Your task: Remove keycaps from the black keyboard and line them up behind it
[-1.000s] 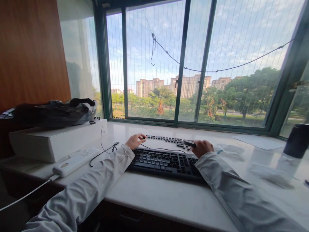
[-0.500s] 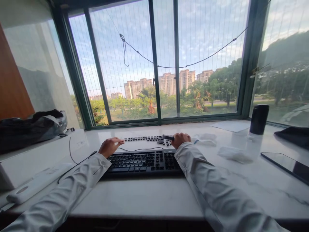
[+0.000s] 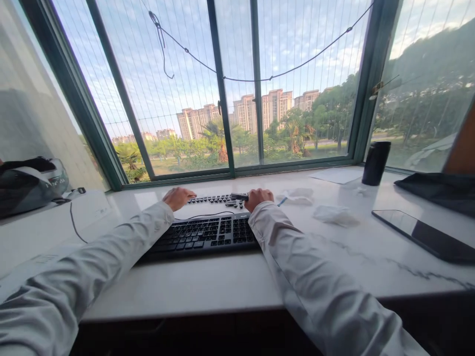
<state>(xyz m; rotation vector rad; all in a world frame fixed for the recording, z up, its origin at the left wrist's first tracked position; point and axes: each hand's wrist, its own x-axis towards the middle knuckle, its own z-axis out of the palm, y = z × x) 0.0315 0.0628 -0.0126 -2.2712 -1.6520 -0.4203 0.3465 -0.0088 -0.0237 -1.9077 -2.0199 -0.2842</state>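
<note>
- The right hand (image 3: 259, 198) is closed around a small flat dark tool (image 3: 239, 197), which pokes out to the left over a row of loose black key caps (image 3: 213, 199).
- The left hand (image 3: 178, 197) rests loosely curled at the left end of that row. It cannot be told whether a cap is held under the fingers.
- The caps lie on the white stone worktop (image 3: 208, 287), just behind the black computer keyboard (image 3: 202, 236), with a thin black cable (image 3: 208, 215) lying between them.
- To do this step well, the tool should be kept low and flat, so no cap is flicked away.
- The row should be steadied with the left hand while one cap at a time is worked on.
- Sleeves should be kept off the keyboard, so keys are not pressed.
- Crumpled white tissues (image 3: 334, 214) lie near on the right, and a dark flat tablet (image 3: 426, 236) lies well apart.
</note>
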